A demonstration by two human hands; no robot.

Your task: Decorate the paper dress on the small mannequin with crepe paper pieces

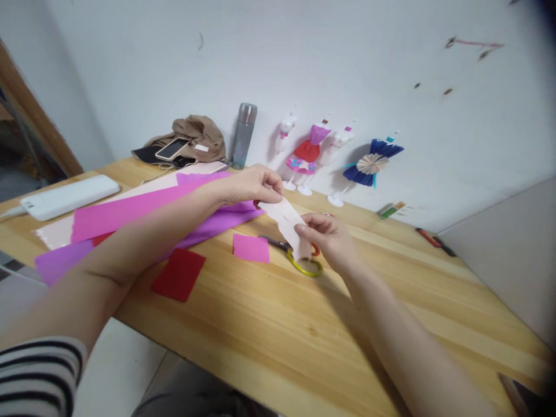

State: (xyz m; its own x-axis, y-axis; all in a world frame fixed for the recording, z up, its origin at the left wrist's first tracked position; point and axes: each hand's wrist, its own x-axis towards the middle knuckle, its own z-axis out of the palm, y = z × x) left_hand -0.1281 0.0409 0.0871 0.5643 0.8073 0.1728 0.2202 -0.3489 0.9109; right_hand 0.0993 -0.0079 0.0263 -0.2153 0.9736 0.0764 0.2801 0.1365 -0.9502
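Note:
Between my two hands, above the wooden table, stretches a pale pink strip of crepe paper (284, 219). My left hand (256, 186) pinches its upper left end, fingers curled. Thumb and fingers of my right hand (324, 234) close on its right edge, lower down. Directly beneath lies a pair of scissors (310, 271) with yellow and orange handles, partly covered by the strip. A small pink paper piece (251, 248) touches or nearly touches the scissor blades. Closer to me lies a red paper piece (179, 274). Long pink paper sheets (125, 211) and purple paper (217, 223) spread under my left forearm.
Small white mannequins, one wearing a red and purple dress (306, 152) and another a blue dress (369, 165), stand along the wall. A grey bottle (244, 136), brown cloth (200, 136), phone (172, 149) and white power strip (72, 197) occupy the back left of the table (269, 330).

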